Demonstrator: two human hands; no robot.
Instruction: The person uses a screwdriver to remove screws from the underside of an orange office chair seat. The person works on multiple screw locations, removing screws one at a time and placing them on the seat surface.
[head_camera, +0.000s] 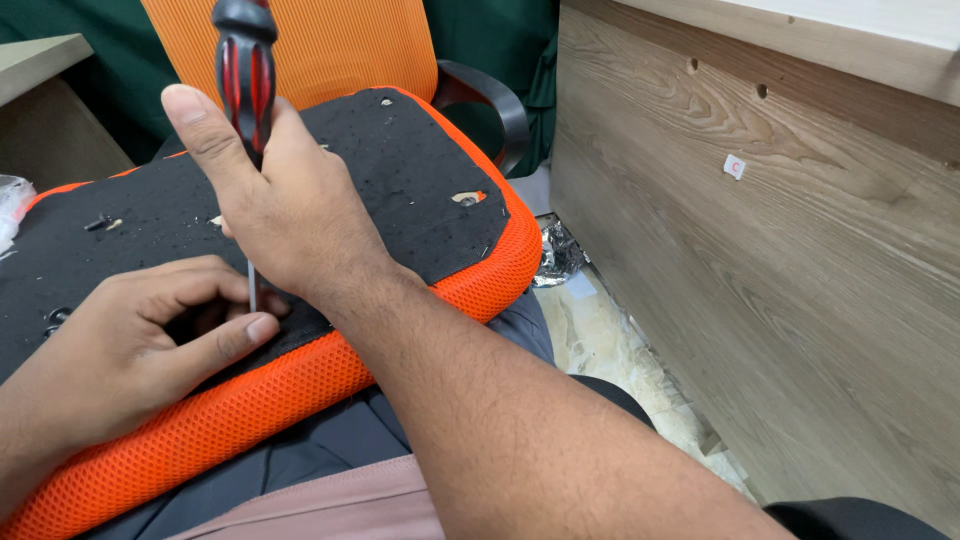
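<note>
Below right hand (290, 215): screwdriver (245, 70) gripped in closed fist, long axis approx. vertical, shaft tip down on black seat underside (400, 170). Left hand (130, 345) just beside tip, fingers pinched narrow round it; screw itself hidden.

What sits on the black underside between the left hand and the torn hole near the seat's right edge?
In the head view, the right hand gripping the red-and-black screwdriver lies between the left hand and the torn hole; beyond it the black underside is bare.
</note>
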